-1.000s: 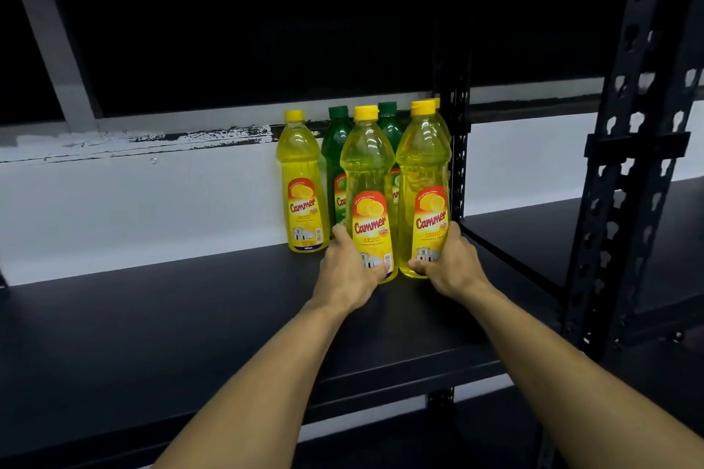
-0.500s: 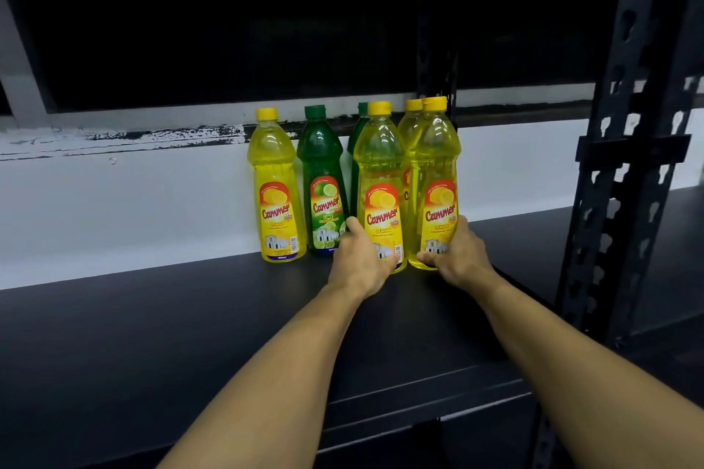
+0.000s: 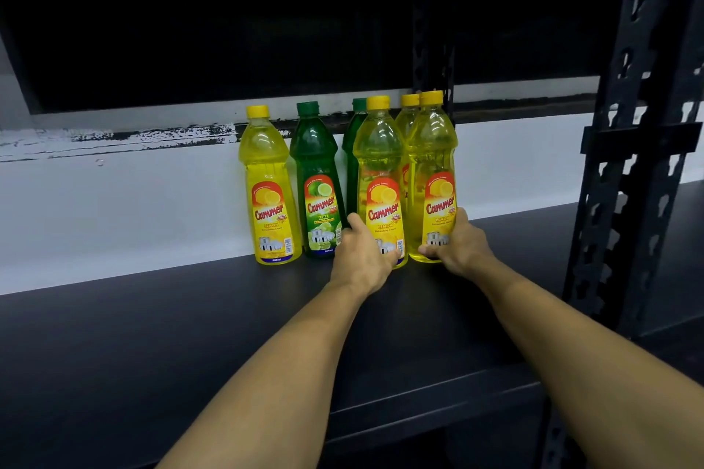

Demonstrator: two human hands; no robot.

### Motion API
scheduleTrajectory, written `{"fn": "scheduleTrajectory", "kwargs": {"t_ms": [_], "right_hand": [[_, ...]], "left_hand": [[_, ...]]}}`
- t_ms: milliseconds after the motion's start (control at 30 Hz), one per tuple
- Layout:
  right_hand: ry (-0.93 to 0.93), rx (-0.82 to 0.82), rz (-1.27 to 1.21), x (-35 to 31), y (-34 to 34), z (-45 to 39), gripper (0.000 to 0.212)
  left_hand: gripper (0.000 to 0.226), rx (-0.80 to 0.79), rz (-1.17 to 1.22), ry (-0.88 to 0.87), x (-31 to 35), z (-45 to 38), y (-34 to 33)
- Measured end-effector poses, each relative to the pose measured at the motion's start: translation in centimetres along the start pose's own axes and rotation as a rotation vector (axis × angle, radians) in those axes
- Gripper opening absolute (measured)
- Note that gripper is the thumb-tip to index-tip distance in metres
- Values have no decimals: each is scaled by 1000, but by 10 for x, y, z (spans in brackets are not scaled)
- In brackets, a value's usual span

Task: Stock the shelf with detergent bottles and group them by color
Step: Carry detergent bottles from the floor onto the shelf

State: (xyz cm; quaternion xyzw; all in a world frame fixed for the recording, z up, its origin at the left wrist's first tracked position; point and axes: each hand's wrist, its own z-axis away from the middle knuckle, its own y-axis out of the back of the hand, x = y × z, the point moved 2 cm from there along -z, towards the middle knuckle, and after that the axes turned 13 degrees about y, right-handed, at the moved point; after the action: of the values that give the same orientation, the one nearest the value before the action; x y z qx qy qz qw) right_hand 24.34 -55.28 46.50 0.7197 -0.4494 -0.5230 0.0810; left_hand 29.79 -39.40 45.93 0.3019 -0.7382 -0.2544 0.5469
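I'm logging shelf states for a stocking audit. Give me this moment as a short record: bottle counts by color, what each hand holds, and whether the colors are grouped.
yellow bottles: four, one standing alone at far left
green bottles: two, one in plain view, one mostly hidden
left hand: grips front yellow bottle
right hand: grips rightmost yellow bottle
shelf: black, bottles at the back
grouping: not done; green bottles sit between yellow ones

A single head-worn wide-angle view looks forward and slightly down onto a dark shelf [image 3: 190, 335], close enough that both forearms stretch in from the bottom edge; the bottles [image 3: 381, 171] stand near centre against the back, a rack post [image 3: 632, 164] at right
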Motion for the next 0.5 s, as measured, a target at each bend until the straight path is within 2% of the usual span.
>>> {"fn": "scheduleTrajectory", "kwargs": {"t_ms": [400,500], "right_hand": [[-21,4,-44,3,-5,-3,74],[-27,-12,-41,3,-5,-6,81]], "left_hand": [[79,16,-10,-3,0,1,-1],[80,-11,-2,11,1,1,-2]]}}
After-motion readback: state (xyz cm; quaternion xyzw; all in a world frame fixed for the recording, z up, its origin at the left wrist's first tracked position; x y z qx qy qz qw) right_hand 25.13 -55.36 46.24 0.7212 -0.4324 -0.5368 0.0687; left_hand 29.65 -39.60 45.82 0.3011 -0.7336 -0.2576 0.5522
